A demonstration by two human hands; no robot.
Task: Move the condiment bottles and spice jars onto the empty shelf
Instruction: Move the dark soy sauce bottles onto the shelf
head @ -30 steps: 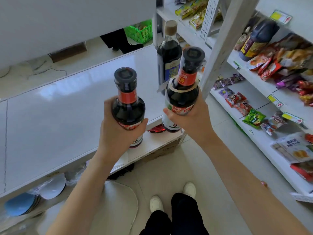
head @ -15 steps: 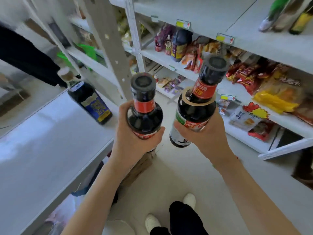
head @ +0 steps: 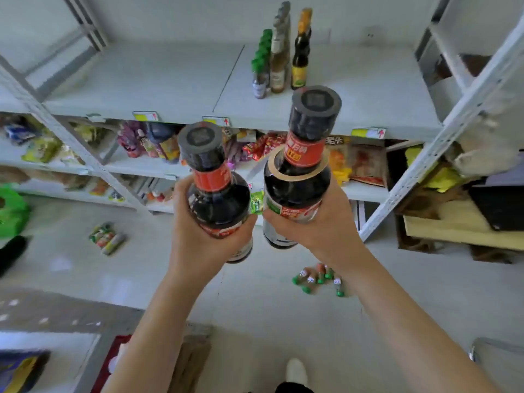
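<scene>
A shop aisle is seen from above, with a grey shelf (head: 141, 80) across the upper part of the view. The shelf is mostly bare; only a short row of bottles (head: 279, 61) is placed on it, near the middle and toward the back.

Two dark bottles are held in front of the shelf edge, not yet over it. The left bottle (head: 218, 202) is grasped around its body by the left hand (head: 204, 239), and the right bottle (head: 296, 182) is grasped in the same way by the right hand (head: 321, 226). Both are nearly upright and close together; whether they touch cannot be told.

The task is judged as begun but far from done — a few bottles are on the shelf, these two are yet to be set down, and several small green-capped jars (head: 320, 276) are lying on the floor (head: 255, 307).

Red bands (head: 304, 150) with light characters are carried on both necks, but the characters are too blurred to be read. A square mark like a code is printed on each black cap (head: 316, 102). Yellow tags (head: 217, 121) with a red arrow are fixed along the shelf edge — no price can be read.
</scene>
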